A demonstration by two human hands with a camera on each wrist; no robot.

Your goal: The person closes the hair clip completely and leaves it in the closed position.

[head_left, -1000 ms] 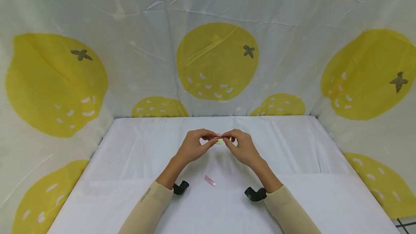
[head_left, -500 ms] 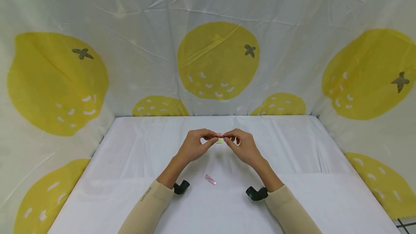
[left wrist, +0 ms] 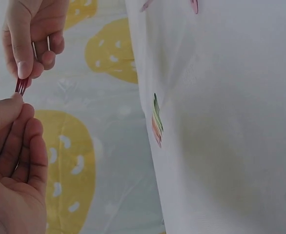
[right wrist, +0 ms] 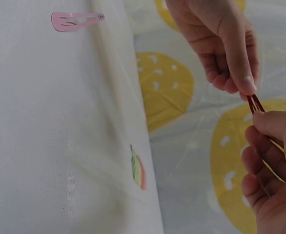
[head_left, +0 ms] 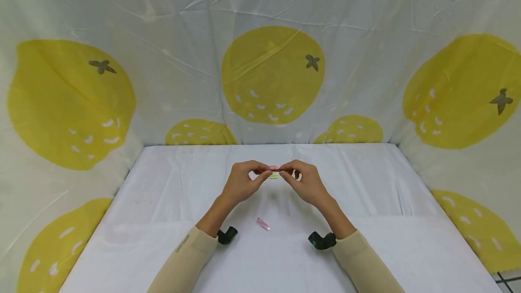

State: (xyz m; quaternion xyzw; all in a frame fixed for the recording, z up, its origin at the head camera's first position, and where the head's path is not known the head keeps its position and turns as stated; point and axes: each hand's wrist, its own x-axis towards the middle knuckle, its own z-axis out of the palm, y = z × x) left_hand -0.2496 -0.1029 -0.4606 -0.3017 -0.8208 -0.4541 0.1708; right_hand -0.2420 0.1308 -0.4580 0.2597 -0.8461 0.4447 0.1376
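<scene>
Between my two hands is a dark red snap hair clip (right wrist: 255,104), also plain in the left wrist view, where the clip (left wrist: 21,86) shows narrow slits along it. My left hand (head_left: 243,181) pinches one end between thumb and fingers. The other end is pinched by the thumb and fingers of my right hand (head_left: 305,181). Fingertips cover both ends of the clip. Close behind the hands, a small row of green and pink clips (head_left: 273,176) lies on the table; the row (left wrist: 156,121) appears fanned in the left wrist view.
A single pink snap hair clip (head_left: 263,224) lies on the white-covered table (head_left: 171,184), nearer to me and between my forearms. Dark wrist cameras (head_left: 321,241) stick out from both wrists. A lemon-print curtain (head_left: 272,76) hangs along the back and sides.
</scene>
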